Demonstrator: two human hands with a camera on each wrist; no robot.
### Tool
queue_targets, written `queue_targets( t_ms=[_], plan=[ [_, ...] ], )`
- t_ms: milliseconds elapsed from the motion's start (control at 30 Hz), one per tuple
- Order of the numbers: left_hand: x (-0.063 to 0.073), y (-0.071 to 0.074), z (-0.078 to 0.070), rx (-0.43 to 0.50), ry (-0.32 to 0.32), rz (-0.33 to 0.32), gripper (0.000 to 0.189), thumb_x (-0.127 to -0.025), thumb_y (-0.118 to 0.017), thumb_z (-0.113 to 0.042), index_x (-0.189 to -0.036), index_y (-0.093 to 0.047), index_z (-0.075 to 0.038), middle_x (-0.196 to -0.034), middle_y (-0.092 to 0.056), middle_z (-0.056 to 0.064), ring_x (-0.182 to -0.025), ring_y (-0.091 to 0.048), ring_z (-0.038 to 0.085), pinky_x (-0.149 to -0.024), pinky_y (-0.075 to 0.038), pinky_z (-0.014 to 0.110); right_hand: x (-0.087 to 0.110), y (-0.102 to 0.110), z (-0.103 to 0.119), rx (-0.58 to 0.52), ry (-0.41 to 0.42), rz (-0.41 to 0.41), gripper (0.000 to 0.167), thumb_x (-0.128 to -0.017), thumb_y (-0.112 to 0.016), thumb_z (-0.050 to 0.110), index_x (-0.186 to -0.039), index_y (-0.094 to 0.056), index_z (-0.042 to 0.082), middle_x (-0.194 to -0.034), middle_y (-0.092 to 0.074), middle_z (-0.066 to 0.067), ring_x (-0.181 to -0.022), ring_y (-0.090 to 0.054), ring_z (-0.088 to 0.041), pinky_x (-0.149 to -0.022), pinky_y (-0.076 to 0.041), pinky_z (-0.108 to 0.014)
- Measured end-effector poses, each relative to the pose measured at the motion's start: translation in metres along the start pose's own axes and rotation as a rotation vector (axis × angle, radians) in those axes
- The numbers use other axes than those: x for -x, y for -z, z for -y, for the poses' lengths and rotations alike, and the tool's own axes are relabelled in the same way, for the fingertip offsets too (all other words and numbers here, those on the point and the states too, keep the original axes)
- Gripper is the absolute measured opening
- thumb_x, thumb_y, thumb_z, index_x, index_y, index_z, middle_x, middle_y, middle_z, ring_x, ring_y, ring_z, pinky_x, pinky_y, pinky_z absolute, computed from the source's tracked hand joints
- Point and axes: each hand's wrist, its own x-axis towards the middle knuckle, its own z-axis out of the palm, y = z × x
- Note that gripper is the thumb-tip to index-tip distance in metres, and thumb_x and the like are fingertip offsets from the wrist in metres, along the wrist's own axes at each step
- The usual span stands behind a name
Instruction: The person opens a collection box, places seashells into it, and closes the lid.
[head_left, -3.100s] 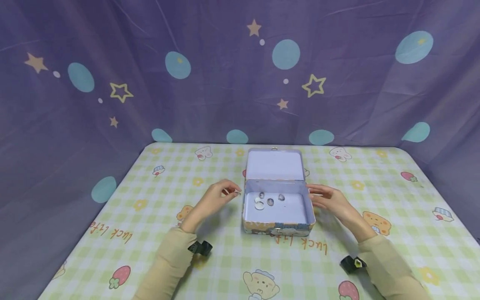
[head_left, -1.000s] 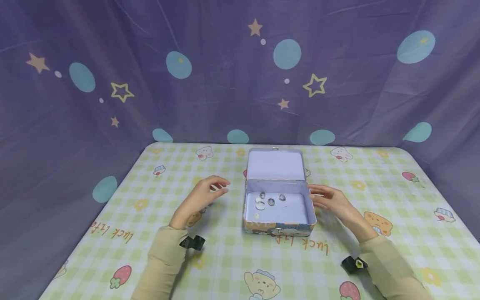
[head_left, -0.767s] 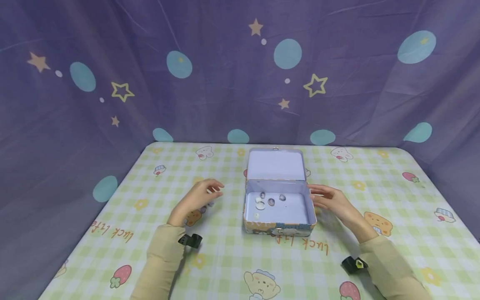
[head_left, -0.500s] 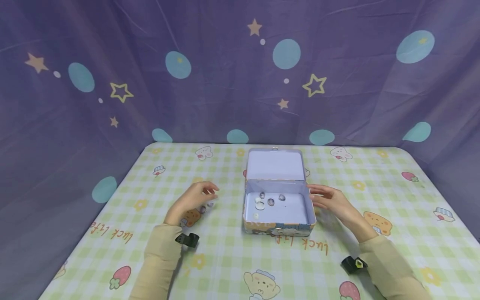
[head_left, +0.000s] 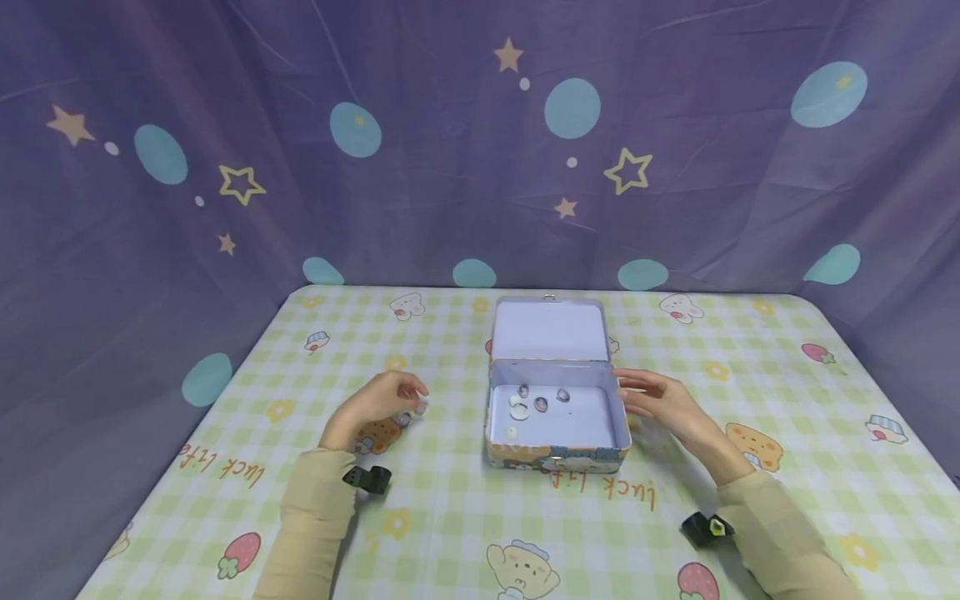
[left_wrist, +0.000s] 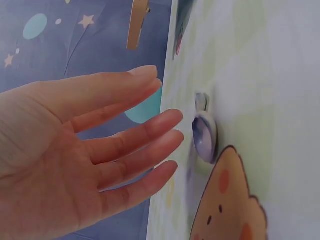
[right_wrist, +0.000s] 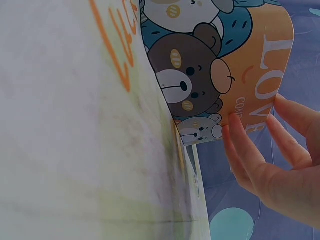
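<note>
In the head view a tin box [head_left: 555,429] stands with its lid [head_left: 550,329] tipped back. Inside lie several small shells, among them a white shell [head_left: 519,412], a purplish shell [head_left: 541,405] and a faint pale one [head_left: 512,432]. My left hand [head_left: 375,400] hovers over the cloth left of the box. By its fingertips are a purple shell [left_wrist: 204,137] and a smaller pale shell [left_wrist: 201,101]; the left wrist view shows its fingers spread, holding nothing. My right hand [head_left: 663,408] touches the box's right side, fingertips against the printed wall [right_wrist: 240,75].
A green-and-white checked cloth [head_left: 442,533] with cartoon prints covers the table. Behind and beside it hangs a purple curtain [head_left: 450,208] with stars and ovals. A black wrist camera [head_left: 369,479] sits below the left sleeve, another black camera [head_left: 705,529] by the right.
My left hand released a small item at the box's left rim, and a pale shell now lies at the box's front left. The hand moved left and down toward the shells. My right hand stayed.
</note>
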Motion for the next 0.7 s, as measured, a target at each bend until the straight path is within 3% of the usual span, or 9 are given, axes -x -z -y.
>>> queue_targets(
  t_ms=[200,500,700],
  plan=[
    [-0.0001,0.0001,0.0020,-0.014,0.029,0.022,0.016,-0.081,-0.060,-0.005,-0.095,-0.062,0.002,-0.084,-0.061,0.010,-0.078,-0.056,0.020,-0.071,-0.046,0.034,0.0005,0.0006,-0.0001,0.002,-0.005,0.002,0.057,-0.084,-0.060,0.024,-0.130,-0.040,-0.002,-0.127,-0.040,-0.026,-0.098,-0.056,-0.011,-0.082,-0.046,-0.026],
    [-0.0016,-0.0040,0.0034,-0.018,0.025,0.027,0.017,-0.079,-0.058,0.003,-0.095,-0.061,0.003,-0.084,-0.059,0.013,-0.075,-0.053,0.018,-0.065,-0.044,0.030,0.0009,0.0002,0.0014,-0.003,-0.005,0.004,0.057,-0.084,-0.061,0.025,-0.130,-0.040,-0.002,-0.127,-0.041,-0.026,-0.097,-0.056,-0.009,-0.082,-0.046,-0.025],
    [-0.0052,-0.0089,0.0089,-0.036,0.031,0.011,0.015,-0.078,-0.060,0.003,-0.093,-0.062,0.002,-0.079,-0.057,0.008,-0.069,-0.049,0.014,-0.062,-0.042,0.027,0.0011,0.0002,0.0013,-0.001,-0.006,0.006,0.057,-0.084,-0.061,0.025,-0.130,-0.040,-0.001,-0.127,-0.040,-0.025,-0.096,-0.056,-0.008,-0.082,-0.046,-0.025]
  ],
)
